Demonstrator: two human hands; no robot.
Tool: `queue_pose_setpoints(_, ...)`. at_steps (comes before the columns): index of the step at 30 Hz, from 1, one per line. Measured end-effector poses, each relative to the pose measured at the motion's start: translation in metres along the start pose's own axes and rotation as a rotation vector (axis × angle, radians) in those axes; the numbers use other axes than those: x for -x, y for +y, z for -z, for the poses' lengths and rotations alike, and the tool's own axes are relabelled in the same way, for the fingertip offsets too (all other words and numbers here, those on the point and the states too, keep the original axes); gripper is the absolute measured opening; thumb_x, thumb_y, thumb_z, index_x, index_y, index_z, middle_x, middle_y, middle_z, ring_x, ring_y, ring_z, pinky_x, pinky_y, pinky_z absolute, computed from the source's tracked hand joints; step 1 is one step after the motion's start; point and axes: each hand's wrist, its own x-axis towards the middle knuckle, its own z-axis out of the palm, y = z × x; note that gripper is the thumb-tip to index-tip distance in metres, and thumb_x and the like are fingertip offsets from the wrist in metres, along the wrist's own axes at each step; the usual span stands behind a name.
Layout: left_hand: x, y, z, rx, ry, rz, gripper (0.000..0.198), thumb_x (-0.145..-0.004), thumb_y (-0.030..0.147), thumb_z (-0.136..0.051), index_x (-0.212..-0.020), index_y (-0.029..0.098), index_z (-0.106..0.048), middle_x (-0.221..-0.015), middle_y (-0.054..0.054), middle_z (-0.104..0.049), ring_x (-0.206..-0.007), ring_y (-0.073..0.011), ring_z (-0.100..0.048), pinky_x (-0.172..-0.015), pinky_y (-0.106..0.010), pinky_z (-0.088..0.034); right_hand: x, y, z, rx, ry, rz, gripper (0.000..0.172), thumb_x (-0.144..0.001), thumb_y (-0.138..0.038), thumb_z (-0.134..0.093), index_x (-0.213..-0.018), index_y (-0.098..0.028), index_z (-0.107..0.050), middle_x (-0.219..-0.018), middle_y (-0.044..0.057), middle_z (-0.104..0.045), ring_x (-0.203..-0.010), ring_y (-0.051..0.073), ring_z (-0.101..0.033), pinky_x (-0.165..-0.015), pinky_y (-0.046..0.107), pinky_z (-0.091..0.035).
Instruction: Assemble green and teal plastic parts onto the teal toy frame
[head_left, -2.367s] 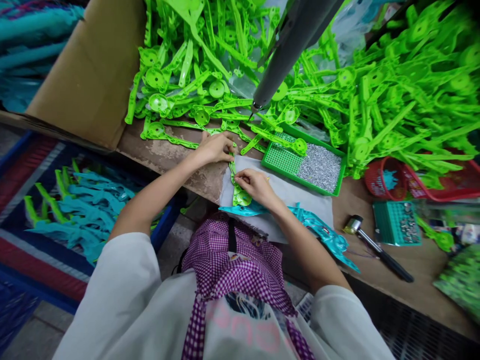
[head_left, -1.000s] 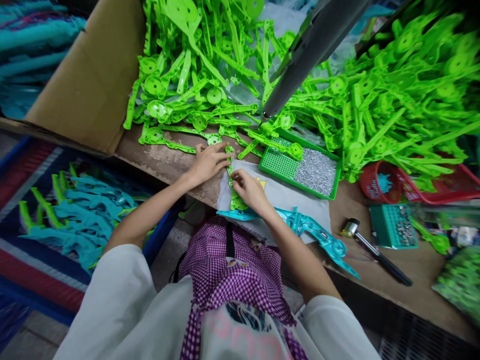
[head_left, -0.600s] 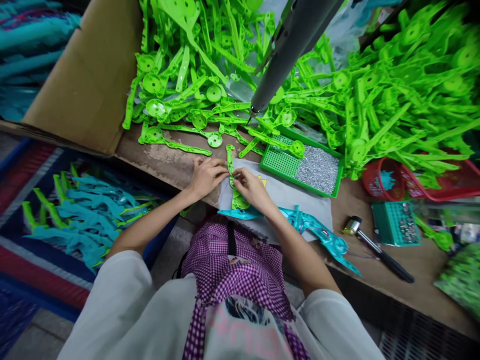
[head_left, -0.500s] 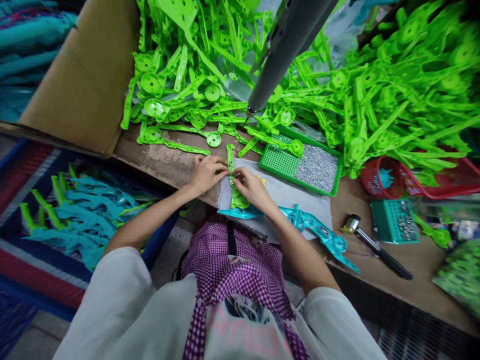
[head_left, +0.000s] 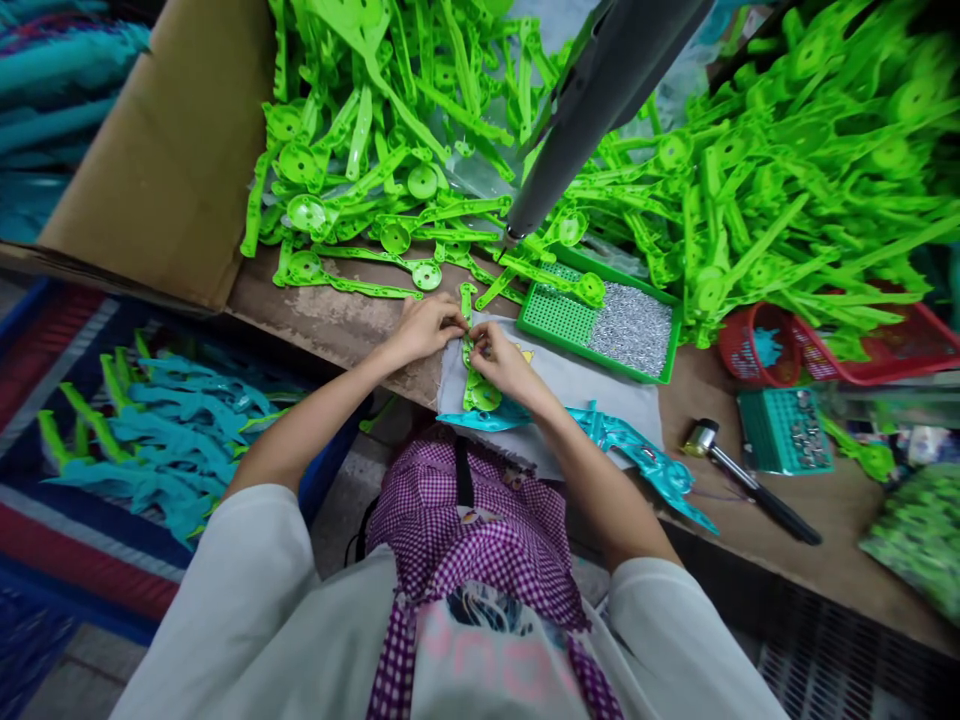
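Observation:
A bright green plastic arm-shaped part [head_left: 475, 392] with a round end lies upright in front of me, on the grey cloth [head_left: 551, 455]. My left hand [head_left: 427, 326] pinches its left edge, near the middle. From the other side, my right hand [head_left: 507, 364] has thumb and fingertips pressed together at the part's middle; whatever is between them is too small to make out. A translucent blue plastic piece [head_left: 645, 455] stretches under my right forearm, across the cloth's near edge.
Piled green parts [head_left: 420, 90] fill the back. A dark powered-driver-like tool [head_left: 592, 120] hangs above. A green tray [head_left: 600, 325] holds small metal pieces. Rightward are a hammer [head_left: 750, 480], teal box [head_left: 784, 430] and red basket [head_left: 761, 345]. A crate [head_left: 172, 420] of blue-green pieces stands left.
My right hand has shifted slightly right along the green part, and my left fingers have curled a little further over its edge. The view has moved slightly.

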Motion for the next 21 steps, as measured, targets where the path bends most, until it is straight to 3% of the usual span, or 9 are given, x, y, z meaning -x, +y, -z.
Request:
queue_pose_setpoints(3, -0.003, 0.006, 0.001, -0.014, 0.006, 0.037, 0.01, -0.083, 0.023, -0.069, -0.089, 0.022, -0.077, -0.105, -0.004, -0.072, -0.1, -0.0258, -0.066, -0.093, -0.043, -0.04, 0.001, -0.001, -0.002, 0.033, 0.018, 0.004, 0.027, -0.082, -0.027, -0.046, -0.107, -0.021, -0.051, -0.085, 0.001, -0.062, -0.074, 0.018, -0.057, -0.074, 0.032, -0.043)
queue_pose_setpoints(7, 0.007, 0.015, -0.007, -0.003, 0.101, 0.087, 0.011, -0.083, 0.024, -0.068, -0.09, 0.021, -0.076, -0.11, -0.005, -0.071, -0.107, -0.0268, -0.065, -0.096, -0.044, -0.038, 0.009, -0.005, -0.005, 0.165, 0.041, -0.008, 0.023, -0.088, -0.026, -0.044, -0.109, -0.022, -0.055, -0.094, 0.006, -0.066, -0.081, 0.021, -0.06, -0.078, 0.036, -0.045)
queue_pose_setpoints(13, 0.019, 0.011, -0.018, -0.001, 0.166, 0.043, 0.014, -0.089, 0.024, -0.063, -0.096, 0.024, -0.075, -0.121, -0.004, -0.069, -0.108, -0.0246, -0.064, -0.099, -0.044, -0.035, 0.028, -0.004, -0.003, 0.254, 0.129, 0.033, 0.019, -0.095, -0.028, -0.047, -0.105, -0.02, -0.06, -0.1, 0.01, -0.068, -0.089, 0.022, -0.061, -0.083, 0.036, -0.047)
queue_pose_setpoints(16, 0.018, 0.008, -0.019, -0.015, 0.173, 0.039, 0.014, -0.088, 0.024, -0.064, -0.095, 0.025, -0.076, -0.121, -0.004, -0.07, -0.106, -0.0242, -0.064, -0.099, -0.044, -0.034, 0.038, -0.005, -0.002, 0.328, 0.134, 0.041, 0.02, -0.098, -0.027, -0.045, -0.1, -0.02, -0.064, -0.1, 0.01, -0.068, -0.089, 0.022, -0.062, -0.078, 0.034, -0.046)
queue_pose_setpoints(21, 0.024, 0.005, -0.017, -0.04, 0.152, 0.011, 0.02, -0.094, 0.032, -0.062, -0.105, 0.028, -0.077, -0.129, -0.004, -0.068, -0.115, -0.0263, -0.063, -0.101, -0.046, -0.032, 0.048, -0.012, 0.0, 0.502, 0.051, 0.013, 0.03, -0.101, -0.029, -0.04, -0.111, -0.021, -0.067, -0.109, 0.011, -0.068, -0.088, 0.024, -0.063, -0.068, 0.032, -0.042)
